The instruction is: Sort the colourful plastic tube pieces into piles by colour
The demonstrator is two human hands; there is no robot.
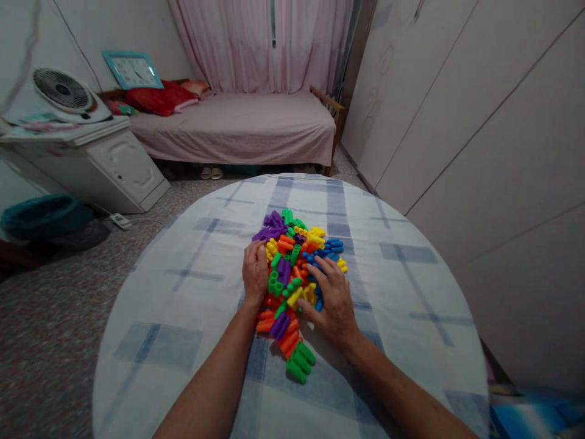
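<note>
A heap of colourful plastic toy building pieces [284, 272], with ribbed, tube-like shapes, lies in the middle of the table. They are purple, green, orange, red, yellow and blue. My left hand [255, 268] rests against the heap's left edge, cupped, its fingertips partly hidden. On the right side, my right hand [333, 299] lies over the pieces with its fingers spread, near a yellow piece [295, 297] and some blue ones [329, 249]. A green piece [300, 362] sits at the near end of the heap, beside orange pieces [289, 342] and a purple one [280, 326].
A checked cloth covers the round table [159, 292]. Beyond it stands a bed [237, 125] with red pillows [159, 97]. To the left are a white cabinet [130, 164], a fan [61, 89] and a bin [46, 216]. A tall wardrobe [479, 122] lines the right.
</note>
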